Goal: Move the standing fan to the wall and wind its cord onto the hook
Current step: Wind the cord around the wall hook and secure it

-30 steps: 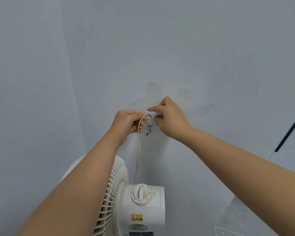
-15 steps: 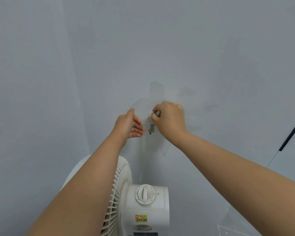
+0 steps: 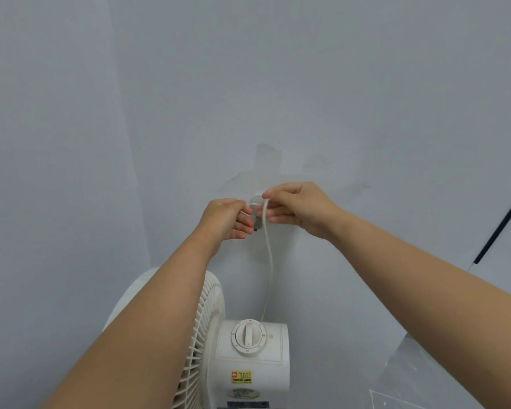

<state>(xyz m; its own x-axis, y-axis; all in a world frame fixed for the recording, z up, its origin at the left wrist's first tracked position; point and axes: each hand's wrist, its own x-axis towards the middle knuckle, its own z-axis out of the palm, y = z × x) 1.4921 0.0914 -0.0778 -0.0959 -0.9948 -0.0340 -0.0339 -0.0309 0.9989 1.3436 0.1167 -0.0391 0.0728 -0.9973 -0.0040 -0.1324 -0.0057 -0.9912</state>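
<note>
A white standing fan [image 3: 250, 358] stands against the pale wall [image 3: 278, 84], its grille facing left and a round dial on top of the motor housing. Its white cord [image 3: 269, 261] rises from behind the housing to a small hook [image 3: 255, 206] on the wall, which is partly hidden by my fingers. My right hand [image 3: 298, 209] pinches the cord just right of the hook. My left hand [image 3: 227, 218] sits at the hook's left side with curled fingers holding the cord's other part; the plug's dark tip shows just below.
Clear tape patches surround the hook on the wall. A dark thin bar [image 3: 502, 219] runs diagonally at the right edge. A transparent sheet [image 3: 410, 388] lies at the lower right beside the fan. The wall corner runs down the left.
The cord, hidden half a second ago, now hangs to the right of the hook from my right hand. My left hand has closed in on the hook from the left.
</note>
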